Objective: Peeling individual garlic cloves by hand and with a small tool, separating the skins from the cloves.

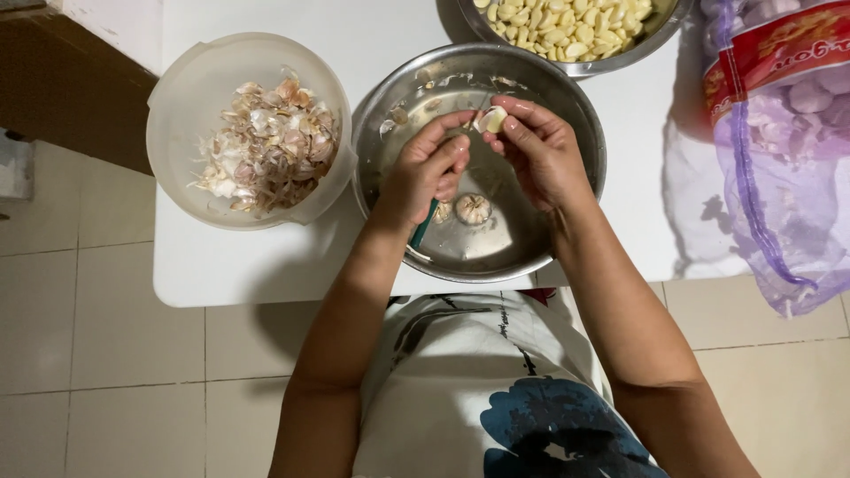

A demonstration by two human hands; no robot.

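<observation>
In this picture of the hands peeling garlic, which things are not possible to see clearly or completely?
- Head view: the tool in the left hand; the palm hides all but a green handle, so its blade cannot be judged.
- The garlic clove: fingers of the right hand cover its lower part.
- The bowl of peeled cloves: cut off by the top edge.
- The mesh bag of garlic: cut off by the right edge.

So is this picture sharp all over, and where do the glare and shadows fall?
In the head view, the hands are sharp: the right hand pinches a garlic clove, the left hand grips a green-handled tool. Soft glare streaks the steel bowl; the hands shade its bottom. The mesh garlic sack casts a shadow on the white table. Straight edges bow slightly near the frame's borders.
</observation>
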